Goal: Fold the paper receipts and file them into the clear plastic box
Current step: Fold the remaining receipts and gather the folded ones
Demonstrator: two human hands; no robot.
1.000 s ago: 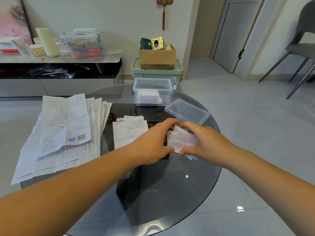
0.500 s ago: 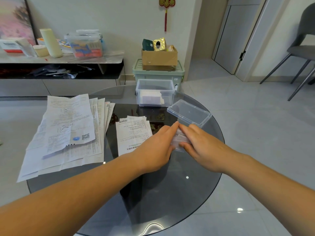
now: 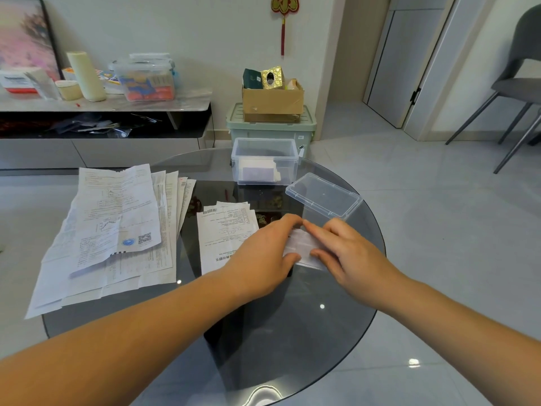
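A small folded white receipt [image 3: 301, 247] lies flat on the round dark glass table [image 3: 292, 332]. My left hand [image 3: 260, 256] presses its left side with straight fingers, and my right hand [image 3: 348, 253] presses its right side, index finger stretched along the top edge. Beyond them stands the clear plastic box [image 3: 265, 148], open, with several folded papers inside. Its clear lid [image 3: 323, 196] lies separately to the box's right. A short stack of receipts [image 3: 224, 230] sits just left of my left hand, and a large fanned pile of unfolded receipts [image 3: 117, 224] overhangs the table's left edge.
Behind the table stand a green storage bin [image 3: 270, 130] with a cardboard box [image 3: 272, 99] on top, and a low cabinet [image 3: 102, 106] carrying containers. A grey chair [image 3: 521, 83] is at the far right. Tiled floor surrounds the table.
The folded receipt, held slightly lifted between both hands a second ago, has come down onto the glass, and both hands now press it flat.
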